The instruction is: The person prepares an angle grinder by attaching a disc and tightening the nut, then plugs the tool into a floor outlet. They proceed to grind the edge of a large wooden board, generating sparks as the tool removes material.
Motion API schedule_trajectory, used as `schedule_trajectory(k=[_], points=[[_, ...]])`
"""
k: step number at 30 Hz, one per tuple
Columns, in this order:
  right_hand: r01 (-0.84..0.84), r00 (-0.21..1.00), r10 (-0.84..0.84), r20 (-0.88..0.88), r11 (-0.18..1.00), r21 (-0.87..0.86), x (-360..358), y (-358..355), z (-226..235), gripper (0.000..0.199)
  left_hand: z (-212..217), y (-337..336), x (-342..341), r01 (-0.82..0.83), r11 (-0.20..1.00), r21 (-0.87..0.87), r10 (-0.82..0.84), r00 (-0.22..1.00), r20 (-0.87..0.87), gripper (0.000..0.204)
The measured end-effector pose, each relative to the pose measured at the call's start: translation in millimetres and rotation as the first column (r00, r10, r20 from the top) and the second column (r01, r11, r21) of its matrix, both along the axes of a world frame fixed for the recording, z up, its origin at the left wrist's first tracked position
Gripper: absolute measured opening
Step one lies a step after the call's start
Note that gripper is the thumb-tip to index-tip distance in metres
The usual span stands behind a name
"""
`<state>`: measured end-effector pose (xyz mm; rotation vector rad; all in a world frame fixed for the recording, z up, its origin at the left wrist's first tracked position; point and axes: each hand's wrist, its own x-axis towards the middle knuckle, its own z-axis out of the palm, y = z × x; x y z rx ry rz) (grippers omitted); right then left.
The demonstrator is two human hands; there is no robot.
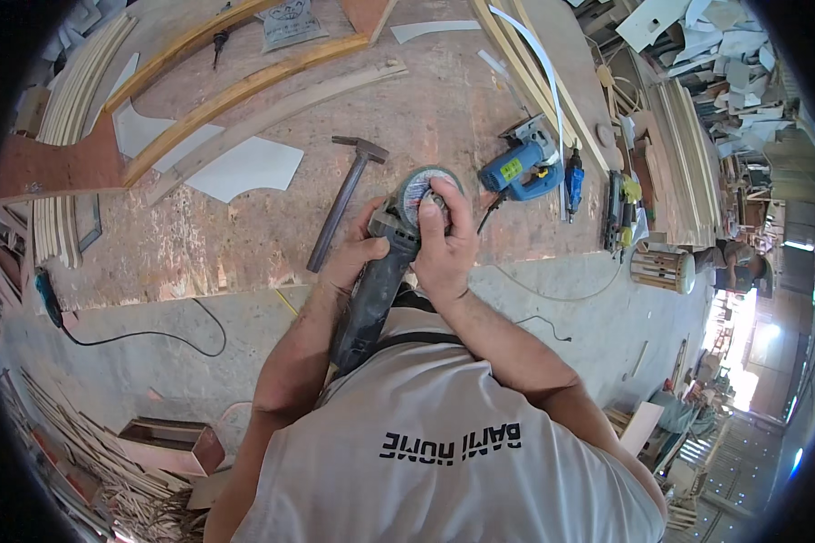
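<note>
Both my hands are on a dark angle grinder [371, 303], which rests against my body with its head pointing away from me. My left hand [346, 262] is closed around the grinder near its head, with the thumb on top. My right hand [448, 249] is closed over the round disc [414, 190], its fingertips at the disc's centre; they hide what they pinch there. Just left of the grinder a hammer [342, 208] lies on the worn wooden table [190, 258]. To the right sits a blue power tool with a flat metal base [522, 165].
A curved wooden frame [244, 86] and white sheet pieces [249, 169] lie at the table's left. Long wood strips [525, 54] are at the far right. A nail gun [618, 213] stands by the right edge. A corded tool [50, 297] hangs at the left edge.
</note>
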<state>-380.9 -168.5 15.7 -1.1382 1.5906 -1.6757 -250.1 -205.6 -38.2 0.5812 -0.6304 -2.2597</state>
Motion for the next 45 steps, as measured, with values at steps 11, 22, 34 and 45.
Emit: schedule_trajectory(k=[11,22,34,45], points=[[-0.766,0.511,0.789,-0.340,0.598,0.237,-93.2,-41.4,68.8,0.033,6.7,1.3,-4.8,0.066,0.998,-0.020,-0.067,0.994,-0.082,0.093],[-0.058,0.997,0.061,-0.050,0.996,0.063,-5.9,2.0,5.5,0.035,16.3,-0.2,-6.1,-0.034,0.997,-0.063,0.031,0.998,-0.046,0.091],[-0.835,0.333,0.831,-0.446,0.479,0.270,-100.7,-55.2,84.2,0.034,16.1,3.9,-13.7,0.039,0.997,-0.069,-0.046,0.993,-0.112,0.091],[-0.198,0.908,0.135,-0.397,0.972,-0.123,-23.9,-14.2,27.3,0.024,24.4,0.8,-10.4,-0.055,0.997,-0.045,0.051,0.995,-0.085,0.093]])
